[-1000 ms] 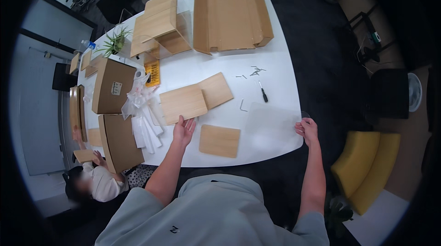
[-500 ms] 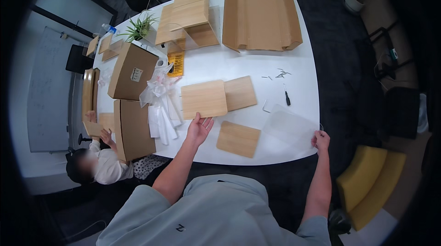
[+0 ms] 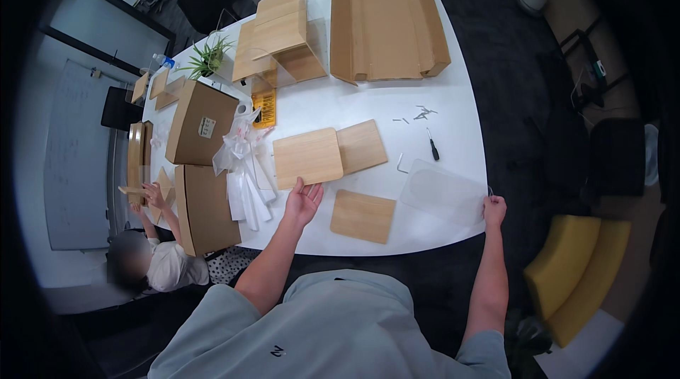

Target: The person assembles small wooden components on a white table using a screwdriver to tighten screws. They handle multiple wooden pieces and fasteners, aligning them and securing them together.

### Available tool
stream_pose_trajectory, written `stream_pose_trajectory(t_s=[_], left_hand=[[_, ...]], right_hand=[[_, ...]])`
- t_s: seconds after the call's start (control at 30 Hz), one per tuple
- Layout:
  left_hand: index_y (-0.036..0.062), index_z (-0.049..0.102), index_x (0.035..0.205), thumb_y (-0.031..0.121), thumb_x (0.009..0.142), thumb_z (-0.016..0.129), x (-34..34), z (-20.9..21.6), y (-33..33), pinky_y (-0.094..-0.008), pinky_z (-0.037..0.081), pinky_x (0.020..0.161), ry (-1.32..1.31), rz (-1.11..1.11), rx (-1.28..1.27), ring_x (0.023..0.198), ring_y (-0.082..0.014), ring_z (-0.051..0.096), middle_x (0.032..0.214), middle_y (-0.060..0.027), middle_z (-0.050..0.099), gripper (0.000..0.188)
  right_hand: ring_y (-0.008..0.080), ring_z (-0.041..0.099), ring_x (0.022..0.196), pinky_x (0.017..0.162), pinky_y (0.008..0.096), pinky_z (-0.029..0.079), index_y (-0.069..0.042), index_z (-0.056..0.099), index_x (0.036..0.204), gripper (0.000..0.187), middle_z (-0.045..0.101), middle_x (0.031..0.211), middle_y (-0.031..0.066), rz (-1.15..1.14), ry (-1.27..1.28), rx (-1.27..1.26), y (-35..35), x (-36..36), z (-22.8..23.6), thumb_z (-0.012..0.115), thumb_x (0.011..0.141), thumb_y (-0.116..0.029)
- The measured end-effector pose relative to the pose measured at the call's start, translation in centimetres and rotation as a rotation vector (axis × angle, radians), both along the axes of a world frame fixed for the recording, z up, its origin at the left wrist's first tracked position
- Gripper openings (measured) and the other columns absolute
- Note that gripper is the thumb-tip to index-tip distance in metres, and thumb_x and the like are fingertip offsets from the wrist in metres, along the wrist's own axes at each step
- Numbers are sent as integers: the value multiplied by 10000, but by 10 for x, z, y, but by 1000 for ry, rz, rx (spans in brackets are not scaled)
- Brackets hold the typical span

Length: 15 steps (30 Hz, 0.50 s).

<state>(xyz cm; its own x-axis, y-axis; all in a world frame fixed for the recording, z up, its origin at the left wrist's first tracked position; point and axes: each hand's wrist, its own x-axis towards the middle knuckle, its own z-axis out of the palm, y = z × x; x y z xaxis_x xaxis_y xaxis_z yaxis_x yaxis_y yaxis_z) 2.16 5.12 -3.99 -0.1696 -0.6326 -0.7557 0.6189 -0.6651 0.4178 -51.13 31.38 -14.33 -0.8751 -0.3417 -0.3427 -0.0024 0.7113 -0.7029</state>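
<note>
My left hand (image 3: 304,202) is turned palm up at the near edge of a light wooden board (image 3: 308,156). Its thumb lies on the board's top and its fingers go beneath the edge. This board overlaps a second wooden board (image 3: 365,152) behind it. At the table's right edge, my right hand (image 3: 494,210) is closed on the right end of a clear plastic panel (image 3: 443,193) with rounded corners. Its fingertips are partly hidden. A third wooden board (image 3: 363,216) lies flat between my arms.
A screwdriver (image 3: 433,146), a hex key (image 3: 401,163) and several screws (image 3: 423,112) lie past the panel. Farther back are an open cardboard box (image 3: 389,28) and a wooden shelf unit (image 3: 283,32). Plastic wrapping (image 3: 244,173) and cardboard boxes (image 3: 207,209) stand left, beside a co-worker (image 3: 173,262).
My hands keep nearly the same hold on the board and panel, while the view shifts slightly. The co-worker's hands have lifted and tilted a wooden piece at the far left.
</note>
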Motion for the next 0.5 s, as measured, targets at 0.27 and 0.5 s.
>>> stream_pose_trajectory(t_s=[0.27, 0.5], left_hand=[[120, 580, 1322, 417, 1063, 551, -6, -18, -1, -423, 489, 1074, 16, -5, 18, 1286, -258, 580, 1244, -37, 677, 395], [109, 575, 1333, 413, 1072, 535, -22, -13, -2, -417, 497, 1062, -59, -28, 7, 1301, -263, 579, 1292, -37, 660, 402]], right_hand=[[115, 524, 623, 585, 277, 440, -122, 566, 828, 165, 564, 736, -5, -99, -461, -228, -9, 8, 59, 697, 927, -126], [131, 593, 876, 774, 358, 481, -139, 581, 835, 157, 594, 845, -12, -175, -656, -340, -7, 12, 95, 692, 945, -143]])
